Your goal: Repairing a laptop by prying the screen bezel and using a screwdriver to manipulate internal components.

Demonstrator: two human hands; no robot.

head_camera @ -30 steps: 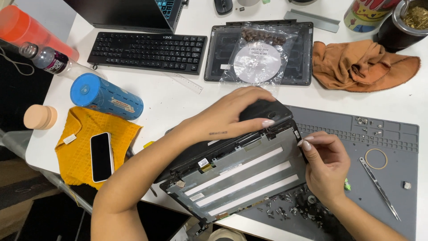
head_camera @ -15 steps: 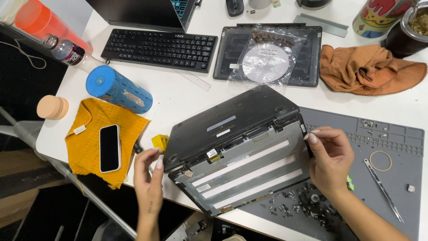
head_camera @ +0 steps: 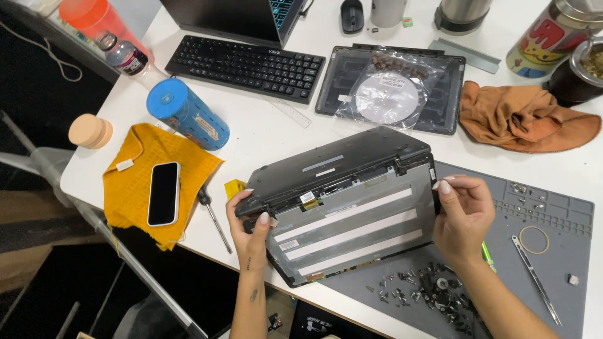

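At twelve o'clock we see a clear bag point(head_camera: 391, 94) holding a silver disc, lying on a dark cover panel point(head_camera: 446, 107). A blue can point(head_camera: 188, 114) lies at ten o'clock. Our left hand point(head_camera: 251, 229) pinches the opened laptop point(head_camera: 345, 201) at its nine o'clock corner; our right hand point(head_camera: 461, 216) grips its three o'clock edge. The laptop rests partly on the grey mat point(head_camera: 553, 213) over the white table point(head_camera: 270, 138).

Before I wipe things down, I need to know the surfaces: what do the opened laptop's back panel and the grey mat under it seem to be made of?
The opened laptop held by both hands: its back panel looks like bare sheet metal, dull silver with pale glossy strips, perhaps tape; the frame looks like matte black plastic. The grey mat looks like soft silicone or rubber: matte, with moulded compartments holding small parts.
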